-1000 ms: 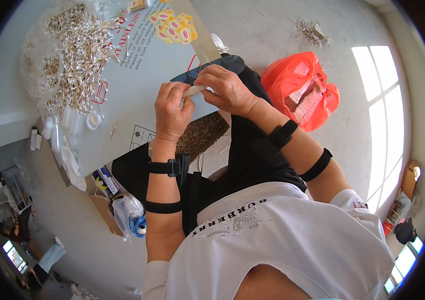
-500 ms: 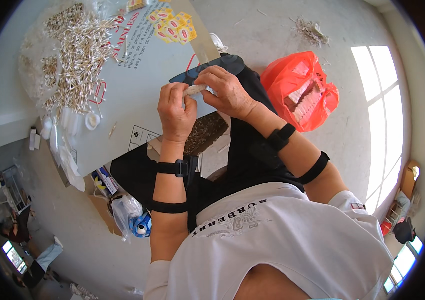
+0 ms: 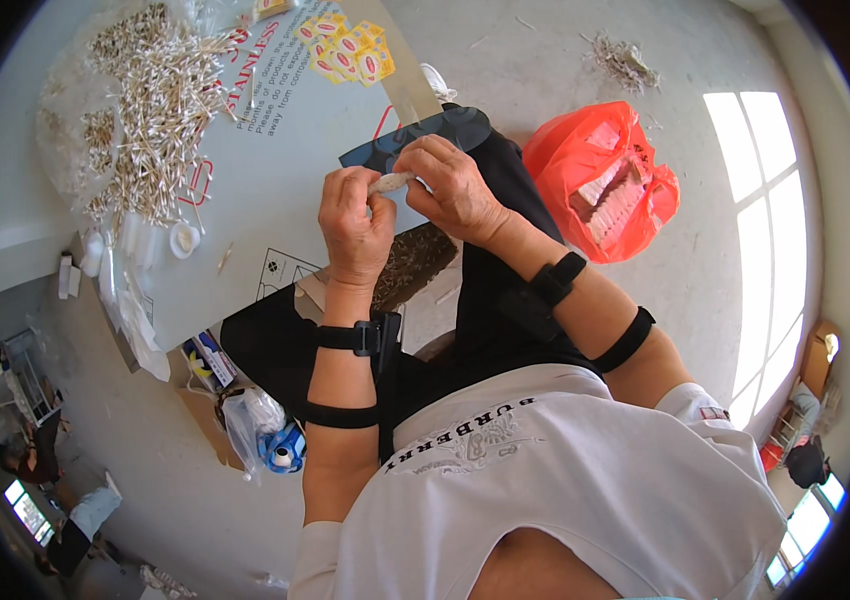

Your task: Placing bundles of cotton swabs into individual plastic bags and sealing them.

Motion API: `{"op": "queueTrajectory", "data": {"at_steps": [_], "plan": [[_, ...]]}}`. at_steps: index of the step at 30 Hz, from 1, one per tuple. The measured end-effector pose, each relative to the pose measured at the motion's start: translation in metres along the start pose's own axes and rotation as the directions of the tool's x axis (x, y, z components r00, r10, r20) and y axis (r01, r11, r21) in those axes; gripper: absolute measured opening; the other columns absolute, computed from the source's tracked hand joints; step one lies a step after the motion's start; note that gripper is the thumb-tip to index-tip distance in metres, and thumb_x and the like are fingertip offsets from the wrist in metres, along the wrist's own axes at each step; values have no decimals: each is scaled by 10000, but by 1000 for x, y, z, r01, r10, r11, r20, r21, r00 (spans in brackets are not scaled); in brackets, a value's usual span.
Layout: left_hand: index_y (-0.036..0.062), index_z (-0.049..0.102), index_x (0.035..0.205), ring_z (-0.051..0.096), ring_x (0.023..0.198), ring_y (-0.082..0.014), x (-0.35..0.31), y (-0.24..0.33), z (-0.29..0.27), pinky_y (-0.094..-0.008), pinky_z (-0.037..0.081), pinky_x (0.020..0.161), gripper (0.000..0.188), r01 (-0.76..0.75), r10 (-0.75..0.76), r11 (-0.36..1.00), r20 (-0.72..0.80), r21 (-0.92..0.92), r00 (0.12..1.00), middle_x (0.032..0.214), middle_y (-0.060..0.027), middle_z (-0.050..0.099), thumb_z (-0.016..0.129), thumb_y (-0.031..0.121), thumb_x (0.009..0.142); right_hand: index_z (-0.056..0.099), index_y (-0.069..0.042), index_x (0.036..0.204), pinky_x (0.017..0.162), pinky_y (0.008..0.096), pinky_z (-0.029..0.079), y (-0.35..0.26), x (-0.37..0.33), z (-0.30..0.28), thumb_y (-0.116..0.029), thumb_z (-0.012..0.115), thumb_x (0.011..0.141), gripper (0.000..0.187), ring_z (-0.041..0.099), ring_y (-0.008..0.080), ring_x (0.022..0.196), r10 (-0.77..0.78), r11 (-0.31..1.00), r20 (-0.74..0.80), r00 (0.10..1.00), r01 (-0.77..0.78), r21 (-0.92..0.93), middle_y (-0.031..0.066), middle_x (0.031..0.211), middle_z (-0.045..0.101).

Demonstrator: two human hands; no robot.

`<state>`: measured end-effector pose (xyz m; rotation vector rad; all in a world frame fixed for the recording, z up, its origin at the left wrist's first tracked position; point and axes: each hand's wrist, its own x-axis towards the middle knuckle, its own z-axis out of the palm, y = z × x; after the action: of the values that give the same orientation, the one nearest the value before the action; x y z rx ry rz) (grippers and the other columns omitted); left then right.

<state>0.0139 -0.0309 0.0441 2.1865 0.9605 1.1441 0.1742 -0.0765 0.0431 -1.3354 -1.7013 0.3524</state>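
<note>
Above the near edge of the table, my left hand [image 3: 353, 222] and my right hand [image 3: 452, 190] are both closed on one small bundle of cotton swabs [image 3: 390, 183]. Its white, bumpy swab tips show between the two sets of fingers; the rest is hidden by them. Farther left on the table, a large heap of loose cotton swabs [image 3: 160, 125] spills from a clear plastic bag [image 3: 65, 150]. Several small yellow and white packets [image 3: 347, 52] lie near the far edge.
A red plastic bag [image 3: 555, 150] with pink and white packs stands on the floor at right. Beside the heap sit a white roll [image 3: 184, 240] and white plastic containers. Below the table, a carton [image 3: 207, 425] stands near a blue bottle [image 3: 283, 450]. Swab scraps [image 3: 623, 62] litter the floor.
Both hands have shifted very slightly, still holding the bundle between them. Nothing else has visibly moved.
</note>
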Motion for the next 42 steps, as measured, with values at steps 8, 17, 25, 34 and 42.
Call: {"op": "queueTrajectory", "data": {"at_steps": [8, 17, 25, 34, 42], "plan": [[-48, 655, 917, 651, 750, -167, -1, 9, 3, -296, 541, 608, 163, 439, -483, 757, 37, -484, 875, 937, -89, 669, 596, -83, 769, 652, 10, 913, 549, 239, 379, -15, 3, -2, -11, 641, 775, 140, 465, 70, 613, 382, 868, 42, 923, -374, 326, 29, 760, 550], [-82, 668, 827, 640, 651, -138, 18, 17, 2, -274, 566, 571, 90, 625, -638, 612, 165, -485, 753, 766, -79, 663, 646, -54, 744, 681, 6, 826, 536, 247, 405, -17, 15, -6, -120, 732, 722, 171, 495, 69, 599, 590, 770, 90, 802, -593, 236, 3, 626, 554], [-119, 675, 829, 645, 630, -152, 33, 8, -8, -283, 585, 556, 126, 698, -652, 515, 301, -498, 696, 761, -124, 672, 578, -80, 758, 689, 12, 783, 569, 282, 454, -16, 32, -12, -126, 724, 700, 165, 559, 113, 622, 612, 767, 154, 776, -630, 126, 59, 663, 629], [-91, 670, 819, 646, 640, -153, 34, 6, -7, -285, 583, 573, 85, 708, -644, 517, 326, -481, 692, 768, -106, 669, 608, -64, 766, 680, 22, 758, 614, 272, 476, -8, 32, -12, -128, 724, 699, 167, 595, 109, 661, 637, 714, 214, 740, -672, 198, 51, 682, 654], [-75, 650, 747, 611, 572, -129, 43, 4, -7, -275, 529, 501, 48, 715, -626, 579, 348, -392, 698, 664, -82, 639, 614, -53, 723, 666, 24, 711, 571, 261, 473, -3, 43, -13, -117, 720, 685, 153, 584, 103, 599, 674, 664, 286, 682, -728, 171, 51, 626, 625]]}}
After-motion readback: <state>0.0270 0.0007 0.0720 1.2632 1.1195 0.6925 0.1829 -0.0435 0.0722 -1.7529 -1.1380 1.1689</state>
